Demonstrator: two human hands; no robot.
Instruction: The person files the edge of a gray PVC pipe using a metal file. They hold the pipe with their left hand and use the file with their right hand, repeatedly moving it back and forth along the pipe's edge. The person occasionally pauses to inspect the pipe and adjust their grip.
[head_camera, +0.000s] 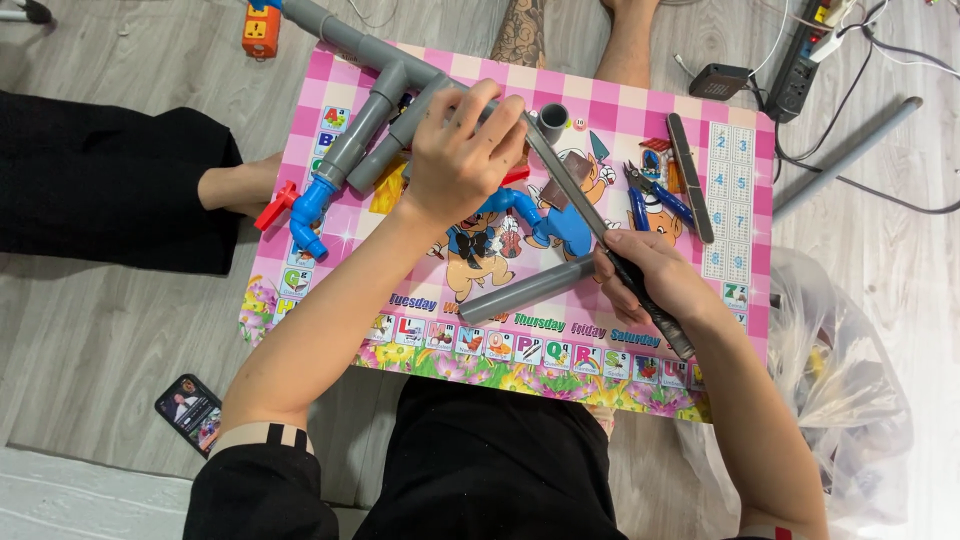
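Note:
My left hand (462, 150) grips a grey plastic pipe piece (420, 115) near the middle of a small pink cartoon-printed table (700, 90). My right hand (645, 275) holds the dark handle of a long flat metal file (570, 185). The file's blade slants up-left and its tip meets the pipe end under my left fingers. A grey pipe assembly with tee fittings (375, 95) and a blue tap with a red handle (305, 210) lies at the table's left. A loose grey pipe length (528, 288) rests on the table by my right hand.
A short grey pipe socket (552, 118), blue-handled pliers (650, 200) and a dark flat bar (690, 175) lie on the right of the table. On the floor: a phone (188, 410), a power strip (800, 60), a long grey pipe (850, 155), a plastic bag (850, 380). Another person's legs (520, 30) are beyond the table.

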